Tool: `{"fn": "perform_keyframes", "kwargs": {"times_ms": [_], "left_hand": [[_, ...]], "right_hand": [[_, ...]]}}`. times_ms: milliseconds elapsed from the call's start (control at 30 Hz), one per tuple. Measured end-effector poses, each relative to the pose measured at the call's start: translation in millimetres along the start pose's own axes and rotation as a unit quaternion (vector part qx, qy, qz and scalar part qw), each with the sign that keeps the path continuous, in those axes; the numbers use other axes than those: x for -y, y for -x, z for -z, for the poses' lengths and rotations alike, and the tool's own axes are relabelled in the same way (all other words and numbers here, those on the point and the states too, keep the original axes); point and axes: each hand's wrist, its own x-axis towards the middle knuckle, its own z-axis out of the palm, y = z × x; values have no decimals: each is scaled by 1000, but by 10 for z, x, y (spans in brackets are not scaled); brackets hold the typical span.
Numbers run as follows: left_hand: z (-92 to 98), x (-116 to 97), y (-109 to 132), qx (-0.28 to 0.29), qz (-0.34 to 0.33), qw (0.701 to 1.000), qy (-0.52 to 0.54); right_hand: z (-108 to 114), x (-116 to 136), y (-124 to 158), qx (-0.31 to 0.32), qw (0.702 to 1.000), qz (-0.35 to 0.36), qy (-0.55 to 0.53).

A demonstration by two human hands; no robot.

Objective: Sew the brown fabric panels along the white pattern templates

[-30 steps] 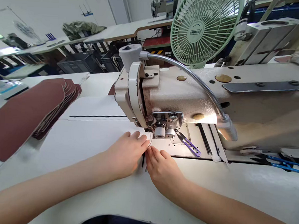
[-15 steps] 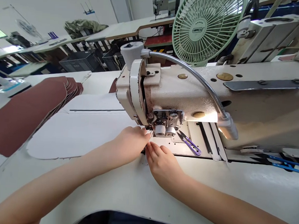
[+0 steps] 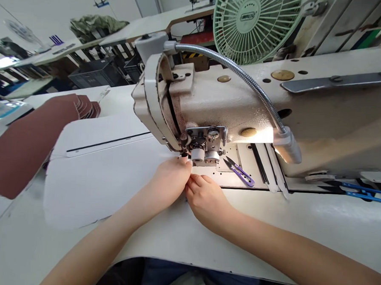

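Maroon cut pieces, fanned in a flat stack (image 3: 27, 146), lie at the far left edge of the pale desk (image 3: 300, 233), probably parked there to be within reach yet clear of the sewing area. Beside them a white flat panel (image 3: 102, 176) spreads over the desk's left half. Its right end runs up to the needle of the cream industrial sewing machine (image 3: 243, 102), and it lies flat, so nothing drags on it.

At the desk's middle, 2 hands meet just in front of the metal presser foot (image 3: 193, 154). The left hand (image 3: 171, 179) rests on the panel, its grip pressed together on the panel's edge right at the foot, which I judge steadies that edge. The right hand (image 3: 206, 200) lies on the desk, fingers together, tips touching the left hand's. Whether its grip nips anything I cannot tell, since the left hand hides the spot.

Right of the foot, purple-handled thread snips (image 3: 240, 172) sit on the machine bed, handy to the right hand. A steel gooseneck lamp (image 3: 245, 77) bends down to light that bed. Behind, a pale green fan (image 3: 251, 22) faces the seat. A blue-handled tool (image 3: 363, 192) lies toward the desk's right edge.

The fan's round badge carries lettering too small to read, and no other writing is legible.
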Motion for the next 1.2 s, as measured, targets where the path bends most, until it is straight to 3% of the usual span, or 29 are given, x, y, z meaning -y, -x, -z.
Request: {"fn": "perform_keyframes", "kwargs": {"times_ms": [300, 533, 667, 800, 1200], "left_hand": [[-135, -54, -157, -42, 35, 998, 12], [-163, 173, 166, -123, -23, 992, 2], [-214, 194, 222, -85, -46, 995, 27], [-258, 164, 131, -85, -38, 995, 23], [-314, 156, -41, -109, -17, 990, 83]], "right_hand": [[190, -83, -52, 56, 998, 6, -16], [154, -46, 64, -22, 999, 37, -7], [161, -61, 37, 1, 999, 32, -19], [164, -89, -16, 4, 1000, 18, -24], [109, -144, -58, -66, 998, -1, -25]]}}
